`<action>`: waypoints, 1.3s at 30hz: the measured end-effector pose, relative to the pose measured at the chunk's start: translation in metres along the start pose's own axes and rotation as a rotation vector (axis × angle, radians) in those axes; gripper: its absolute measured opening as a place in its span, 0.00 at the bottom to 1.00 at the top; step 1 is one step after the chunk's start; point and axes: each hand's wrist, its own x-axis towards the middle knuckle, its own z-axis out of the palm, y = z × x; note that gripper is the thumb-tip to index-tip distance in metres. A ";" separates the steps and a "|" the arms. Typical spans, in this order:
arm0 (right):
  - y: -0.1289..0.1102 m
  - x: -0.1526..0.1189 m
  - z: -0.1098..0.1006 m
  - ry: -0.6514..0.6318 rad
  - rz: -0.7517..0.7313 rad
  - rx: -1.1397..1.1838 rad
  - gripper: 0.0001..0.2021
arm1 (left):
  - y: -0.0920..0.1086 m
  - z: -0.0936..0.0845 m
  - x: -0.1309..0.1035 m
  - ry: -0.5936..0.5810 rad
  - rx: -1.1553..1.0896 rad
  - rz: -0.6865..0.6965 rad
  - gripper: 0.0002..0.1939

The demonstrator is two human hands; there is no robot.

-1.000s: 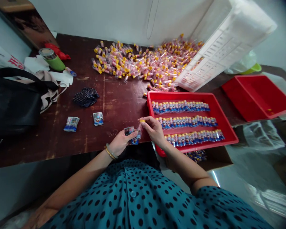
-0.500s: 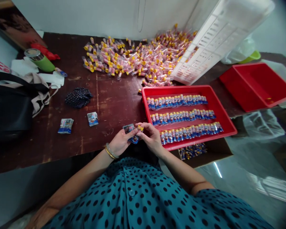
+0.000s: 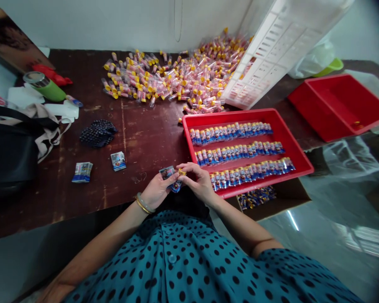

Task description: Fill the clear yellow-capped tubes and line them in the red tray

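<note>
My left hand point(image 3: 156, 189), with bangles at its wrist, is closed on some small blue printed packets point(image 3: 166, 172) near the table's front edge. My right hand point(image 3: 198, 182) pinches a small yellow-capped tube point(image 3: 181, 172) against them; its lower part is partly hidden by my fingers. Right of my hands a red tray point(image 3: 303, 162) holds three rows of yellow-capped tubes in blue wrappers. Two stacks of packets, one point(image 3: 82, 172) farther left and one point(image 3: 118, 161) nearer, lie on the dark table point(image 3: 145, 134).
Behind, a heap of clear yellow-capped tubes point(image 3: 177, 80) lies beside a leaning white crate point(image 3: 271, 50). A red bin point(image 3: 318, 109) stands at right, and a cardboard box point(image 3: 287, 200) sits below the tray. At left are a black bag point(image 3: 9, 151), a green bottle point(image 3: 49, 87) and a dark cloth point(image 3: 97, 133).
The view has shifted slightly, so the table things appear a little farther left. Both hands stay together on the packets and tube, with only small finger movement.
</note>
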 end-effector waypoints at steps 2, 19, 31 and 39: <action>0.000 0.000 -0.002 0.001 0.017 0.014 0.07 | -0.001 0.001 0.001 0.011 0.011 -0.001 0.15; 0.024 0.112 -0.287 0.712 0.397 -0.284 0.17 | 0.000 -0.026 0.015 0.168 0.195 -0.160 0.17; 0.056 0.228 -0.286 0.576 0.294 -0.783 0.17 | 0.010 -0.038 0.003 0.353 0.083 -0.136 0.28; 0.067 0.304 -0.107 0.033 0.262 -1.000 0.10 | 0.008 -0.047 0.006 0.235 0.199 -0.014 0.22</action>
